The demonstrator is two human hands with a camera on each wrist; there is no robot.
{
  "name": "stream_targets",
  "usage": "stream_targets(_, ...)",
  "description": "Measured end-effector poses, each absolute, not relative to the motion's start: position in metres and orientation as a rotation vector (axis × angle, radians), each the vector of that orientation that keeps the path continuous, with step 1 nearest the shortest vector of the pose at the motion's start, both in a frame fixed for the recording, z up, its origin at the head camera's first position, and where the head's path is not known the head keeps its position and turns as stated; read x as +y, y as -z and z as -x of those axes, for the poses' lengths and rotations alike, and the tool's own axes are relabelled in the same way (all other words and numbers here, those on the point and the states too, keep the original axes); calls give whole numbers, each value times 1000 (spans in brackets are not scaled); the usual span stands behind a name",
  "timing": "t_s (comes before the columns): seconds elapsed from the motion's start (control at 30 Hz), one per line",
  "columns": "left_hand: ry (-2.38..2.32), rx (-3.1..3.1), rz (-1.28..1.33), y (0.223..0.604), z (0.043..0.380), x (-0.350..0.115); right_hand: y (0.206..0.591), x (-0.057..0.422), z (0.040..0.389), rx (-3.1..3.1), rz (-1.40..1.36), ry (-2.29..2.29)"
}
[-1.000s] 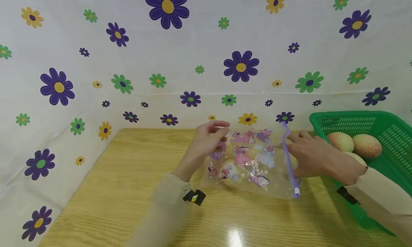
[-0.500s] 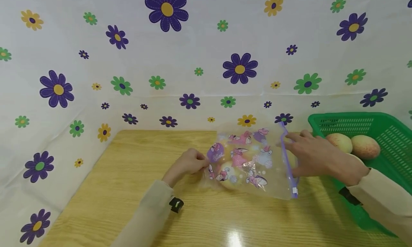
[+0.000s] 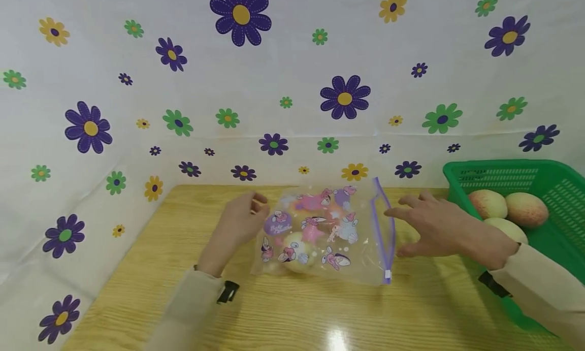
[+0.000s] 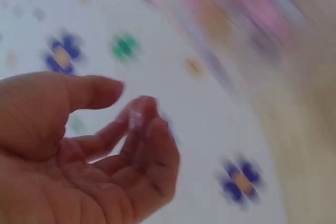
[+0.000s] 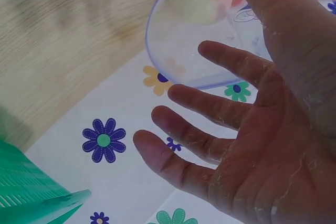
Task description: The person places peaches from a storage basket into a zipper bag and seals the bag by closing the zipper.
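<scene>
A clear zip bag (image 3: pixel 361 259) with pink and purple cartoon prints lies on the table, its purple zip edge towards the right and partly parted. Pale round fruit, peaches by their look, show through the plastic. Beside the bag's closed left end is my left hand (image 3: pixel 237 221), fingers loosely bent and nothing in them; the left wrist view shows the same hand (image 4: pixel 105 156), blurred behind. My right hand (image 3: pixel 439 226) hovers just right of the zip edge with fingers spread. In the right wrist view that hand (image 5: pixel 262 145) is bare-palmed, the bag's mouth (image 5: pixel 149 40) beyond it.
A green plastic basket (image 3: pixel 566 229) stands at the right, partly under my right forearm. Several peaches (image 3: pixel 526 210) sit inside it. Behind the wooden table (image 3: pixel 283 315) hangs a white cloth (image 3: pixel 283 66) printed with flowers.
My left hand has gone from the bag's left end, where it touched the plastic, to just beside it. The bag has slid left, and my right hand has come away from its mouth.
</scene>
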State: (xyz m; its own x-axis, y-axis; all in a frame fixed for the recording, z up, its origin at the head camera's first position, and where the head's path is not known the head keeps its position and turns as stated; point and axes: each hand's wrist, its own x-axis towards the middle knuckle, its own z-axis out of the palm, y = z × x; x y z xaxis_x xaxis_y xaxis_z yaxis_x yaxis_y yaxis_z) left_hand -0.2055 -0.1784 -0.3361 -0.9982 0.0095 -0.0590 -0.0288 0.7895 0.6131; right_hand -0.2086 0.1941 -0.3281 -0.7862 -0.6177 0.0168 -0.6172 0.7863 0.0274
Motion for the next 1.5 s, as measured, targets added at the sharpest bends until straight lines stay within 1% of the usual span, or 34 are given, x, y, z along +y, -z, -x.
stream_targets(0.13,-1191,2898,-125,324,203,-105,329,197,208,-2995,-993,64)
stream_targets(0.23,-1238,2856,-264,326,206,-55,330,200,208,-3024,-969,87)
stream_targets(0.37,-1036,2923,-394,336,215,-8,330,204,209,-3030,-944,104)
stream_targets(0.47,-802,3011,-448,341,222,7,329,207,209,-3011,-938,90)
stream_targets(0.53,-737,3023,-475,340,224,6,328,209,208,-2988,-936,69)
stream_targets(0.6,-780,2995,-482,338,224,-2,325,212,208,-2978,-930,53)
stream_targets(0.77,-1136,2795,-400,330,225,-33,314,220,207,-2968,-871,49)
stream_targets(1.0,-1375,2643,-264,320,222,-64,300,243,208,-2924,-806,50)
stream_targets(1.27,-1822,2135,-98,325,220,-76,294,272,211,-2953,-695,71)
stream_targets(1.5,-2069,1830,-12,336,222,-78,294,301,213,-2993,-624,131)
